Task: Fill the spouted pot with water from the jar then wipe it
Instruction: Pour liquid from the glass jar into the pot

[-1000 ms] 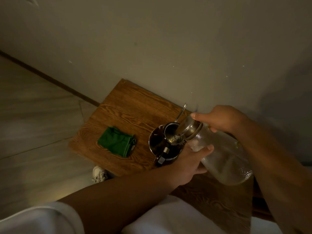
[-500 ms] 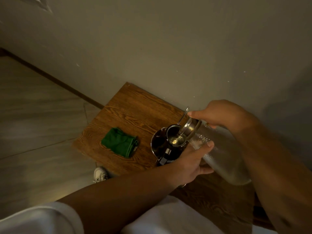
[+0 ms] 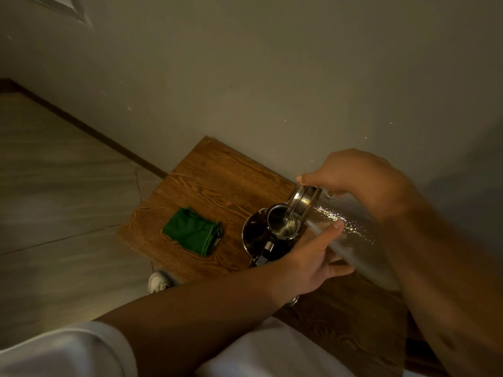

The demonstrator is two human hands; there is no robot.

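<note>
Sleeve: my white sleeve (image 3: pixel 68 349) sits at the near left edge; white cloth over my lap fills the near centre.
Left hand: my left hand (image 3: pixel 307 257) reaches from the near left across the surface. Its fingers are spread fairly wide and cupped under the neck end of the jar, the thumb tip pressed on the glass. It supports the jar rather than wrapping it fully.
Jar: the clear glass jar (image 3: pixel 351 235) is tipped steeply, its body up to the right and its metal-rimmed mouth down to the left, directly over the pot's opening. Droplets glint on the glass. Its far end is hidden behind my right forearm.
Right hand: my right hand (image 3: pixel 362 178) comes in from the right and grips the upper side of the jar near the mouth, fingers closed on it.
Spouted pot: the dark spouted pot (image 3: pixel 261 235) stands upright on the surface, just left of my left hand, mouth open beneath the jar. Water shows at the opening.
Cloth: a folded green cloth (image 3: pixel 192 231) lies flat to the left of the pot, apart from it.
Surface: the wooden surface (image 3: pixel 212 180) has its far edge against the wall (image 3: pixel 245 77).
Floor: pale floor (image 3: pixel 54 186) to the left; a white shoe (image 3: pixel 158 281) shows below the surface's near left edge.
</note>
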